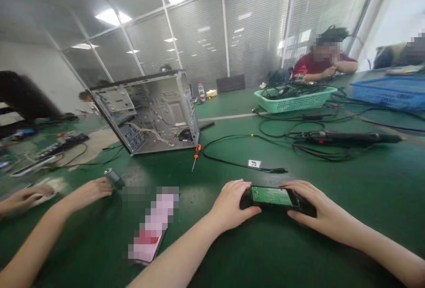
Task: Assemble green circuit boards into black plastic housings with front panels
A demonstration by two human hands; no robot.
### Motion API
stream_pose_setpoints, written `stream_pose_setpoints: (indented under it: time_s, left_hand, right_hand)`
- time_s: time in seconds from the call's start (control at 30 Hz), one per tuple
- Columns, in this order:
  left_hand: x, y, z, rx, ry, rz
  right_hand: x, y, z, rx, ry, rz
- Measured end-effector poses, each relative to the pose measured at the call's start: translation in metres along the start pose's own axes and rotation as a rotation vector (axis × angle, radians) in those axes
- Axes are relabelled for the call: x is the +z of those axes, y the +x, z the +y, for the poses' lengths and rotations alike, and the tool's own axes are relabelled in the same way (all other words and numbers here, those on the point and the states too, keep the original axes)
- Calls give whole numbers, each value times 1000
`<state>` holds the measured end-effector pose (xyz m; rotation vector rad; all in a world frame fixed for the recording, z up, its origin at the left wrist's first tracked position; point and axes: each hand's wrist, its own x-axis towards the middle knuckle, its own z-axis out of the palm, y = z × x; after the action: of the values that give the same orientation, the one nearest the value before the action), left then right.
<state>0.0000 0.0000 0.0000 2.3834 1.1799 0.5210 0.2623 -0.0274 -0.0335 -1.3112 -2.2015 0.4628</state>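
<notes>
- Centrally, near the front of the green table (pixel 365 190), a board (pixel 270 196) is held; whether it rests on the surface or is kept just above it cannot be told.
- Its long axis is laid left to right across the view, with the green face turned up.
- A flat rectangle is shown: a glossy green circuit face with fine pale markings, set on a thicker black body.
- The left hand (pixel 230 204) is clamped on the left end, its grip closed, with the thumb at the near edge and the fingers curled over the far edge.
- The right hand (pixel 312 206) is clamped on the right end, its grip closed likewise, with the fingers laid along the far side.
- The table is covered by a smooth, matt sheet.
- Beyond the board, a black cable (pixel 232 160), a white tag (pixel 254 163) and an orange-handled screwdriver (pixel 196 154) are laid flat.
- Further back, a grey metal case (pixel 149 110) is stood with its open side toward the camera, loose wires showing inside.
- At the left, a co-worker's hand (pixel 91 190) is set against a small grey cylinder (pixel 113 177), well apart from the board.
</notes>
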Motion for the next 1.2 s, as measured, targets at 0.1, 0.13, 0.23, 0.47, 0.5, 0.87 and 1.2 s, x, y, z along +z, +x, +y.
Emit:
stream_pose_setpoints:
  time_s: [0.1, 0.13, 0.23, 0.47, 0.5, 0.87, 1.2]
  left_hand:
    - [1, -3, 1, 15, -12, 9]
    - [0, -4, 1, 18, -13, 13]
    - [-1, -4, 2, 24, -22, 12]
    - [-1, -3, 1, 21, -26, 0]
    - [-1, -3, 1, 22, -26, 2]
    - [-1, -3, -1, 21, -32, 0]
    - [1, -2, -2, 31, -9, -7]
  right_hand:
    - [-7, -2, -5, 17, 7, -41]
    - [-9, -2, -7, 21, 10, -51]
    - [-14, -1, -13, 28, 20, -70]
    - [-12, 2, -16, 28, 29, -64]
    - [-14, 2, -16, 33, 35, -73]
    - [-52, 34, -45, 26, 283, -98]
    - [-28, 70, -69, -227, 29, -284]
